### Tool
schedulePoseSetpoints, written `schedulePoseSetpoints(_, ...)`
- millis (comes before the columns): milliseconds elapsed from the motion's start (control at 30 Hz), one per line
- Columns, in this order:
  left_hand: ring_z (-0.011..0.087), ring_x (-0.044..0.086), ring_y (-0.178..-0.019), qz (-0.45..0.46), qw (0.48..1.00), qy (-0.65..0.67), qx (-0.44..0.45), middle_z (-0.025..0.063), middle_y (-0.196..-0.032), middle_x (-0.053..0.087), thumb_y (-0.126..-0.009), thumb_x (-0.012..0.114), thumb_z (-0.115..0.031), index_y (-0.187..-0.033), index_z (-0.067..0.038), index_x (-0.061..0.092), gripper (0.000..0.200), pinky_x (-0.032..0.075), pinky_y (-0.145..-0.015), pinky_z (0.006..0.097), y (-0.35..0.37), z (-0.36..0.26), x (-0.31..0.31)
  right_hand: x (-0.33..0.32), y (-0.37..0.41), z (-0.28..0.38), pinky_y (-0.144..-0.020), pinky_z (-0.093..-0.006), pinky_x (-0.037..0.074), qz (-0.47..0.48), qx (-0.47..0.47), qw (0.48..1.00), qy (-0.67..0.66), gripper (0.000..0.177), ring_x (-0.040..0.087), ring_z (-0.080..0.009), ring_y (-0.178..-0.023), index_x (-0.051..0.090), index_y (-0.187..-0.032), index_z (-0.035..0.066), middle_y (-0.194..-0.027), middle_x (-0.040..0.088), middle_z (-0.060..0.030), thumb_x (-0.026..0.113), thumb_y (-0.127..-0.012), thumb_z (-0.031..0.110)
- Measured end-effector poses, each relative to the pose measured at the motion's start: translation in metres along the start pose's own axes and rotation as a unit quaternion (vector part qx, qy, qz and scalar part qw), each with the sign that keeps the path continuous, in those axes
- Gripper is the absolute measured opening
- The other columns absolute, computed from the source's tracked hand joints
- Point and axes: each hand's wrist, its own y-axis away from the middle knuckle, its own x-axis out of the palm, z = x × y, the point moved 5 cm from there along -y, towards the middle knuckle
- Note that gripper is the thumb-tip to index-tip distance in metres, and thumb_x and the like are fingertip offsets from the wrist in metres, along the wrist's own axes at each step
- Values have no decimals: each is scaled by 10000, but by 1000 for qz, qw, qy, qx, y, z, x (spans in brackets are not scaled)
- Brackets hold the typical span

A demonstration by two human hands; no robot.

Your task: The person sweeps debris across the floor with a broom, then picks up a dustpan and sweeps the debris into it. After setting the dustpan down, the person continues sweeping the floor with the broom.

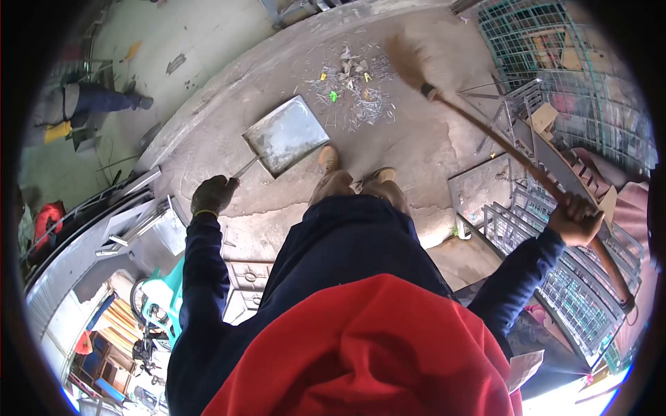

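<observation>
My left hand [214, 195], in a dark glove, is closed round the handle of a metal dustpan [288, 135]. The square pan lies on the ground just ahead of my feet, with pale dust over its bottom. My bare right hand [576, 218] grips the long wooden handle of a broom [503, 142], which slants up and left across the view. Its brush end, blurred, is at the upper right of the ground. Between pan and broom head lies a pile of litter [357, 87]: thin pale sticks or scraps, a green piece and yellow bits.
A raised concrete edge [201, 104] curves along the far left. Another person [97, 100] in dark trousers is beyond it. Green wire mesh [555, 62] and metal racks [548, 249] line the right. A turquoise chair [166, 298] stands at lower left.
</observation>
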Motion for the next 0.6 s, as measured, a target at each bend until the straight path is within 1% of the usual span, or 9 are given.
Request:
schedulePoseSetpoints(100, 357, 599, -998, 61, 998, 3, 7, 188, -1007, 653, -880, 469, -539, -911, -51, 675, 530, 448, -860, 443, -26, 26, 8, -13, 34, 31, -444, -277, 263, -22, 5, 998, 51, 377, 243, -89, -401, 368, -590, 183, -459, 255, 56, 375, -955, 277)
schedulePoseSetpoints(133, 357, 599, -998, 61, 998, 2, 9, 188, -1007, 653, -880, 469, -539, -911, -51, 675, 530, 448, -860, 443, -30, 34, 15, -27, 46, 39, -441, -276, 262, -15, 26, 999, 16, 388, 235, -85, -402, 358, -590, 183, -454, 239, 58, 372, -961, 296)
schedulePoseSetpoints(233, 335, 640, -779, 74, 996, 49, 30, 183, -768, 667, -874, 473, -530, -806, -14, 660, 554, 459, -726, 451, -29, 39, 30, -44, 83, 65, -474, -270, 280, -39, 29, 999, 5, 398, 220, -86, -403, 358, -597, 166, -460, 231, 57, 393, -961, 325)
schedulePoseSetpoints(333, 333, 632, -858, 121, 990, 70, -23, 171, -815, 670, -883, 468, -505, -844, -11, 659, 531, 451, -799, 443, -19, 34, 31, -50, 114, 88, -491, -266, 294, -5, 38, 999, -23, 378, 239, -81, -400, 367, -619, 160, -466, 244, 53, 418, -957, 320)
schedulePoseSetpoints(400, 326, 633, -826, 112, 991, 69, -15, 165, -794, 665, -880, 472, -497, -833, -20, 653, 513, 454, -768, 445, -27, 59, 57, -55, 130, 103, -486, -269, 302, -66, 37, 997, -6, 367, 257, -79, -395, 392, -635, 149, -463, 259, 52, 432, -952, 329)
schedulePoseSetpoints(467, 323, 636, -844, 49, 990, 82, 101, 161, -782, 663, -871, 473, -504, -850, -26, 655, 512, 459, -759, 447, -42, 103, 102, -55, 138, 119, -488, -262, 311, -17, 17, 1000, -4, 361, 262, -78, -390, 422, -647, 137, -459, 265, 52, 440, -950, 334)
schedulePoseSetpoints(500, 332, 638, -852, 62, 993, 41, 95, 175, -804, 662, -864, 472, -507, -873, -35, 655, 506, 462, -755, 449, -31, 103, 102, -55, 140, 128, -491, -256, 322, -34, 14, 999, -1, 364, 272, -83, -390, 449, -657, 131, -454, 277, 54, 459, -944, 355)
schedulePoseSetpoints(533, 343, 633, -898, 115, 993, 26, 16, 201, -887, 664, -866, 464, -509, -931, -40, 645, 507, 466, -778, 458, -15, 109, 107, -54, 140, 137, -491, -256, 322, -35, 16, 999, -1, 364, 272, -83, -390, 449, -657, 131, -454, 277, 54, 459, -944, 355)
schedulePoseSetpoints(600, 371, 609, -972, 174, 977, 98, -79, 223, -1017, 644, -876, 450, -509, -987, -49, 627, 506, 460, -834, 461, 0, 129, 132, -55, 135, 164, -495, -249, 327, -41, -78, 996, 31, 403, 295, -89, -401, 454, -640, 133, -453, 294, 53, 471, -932, 410)
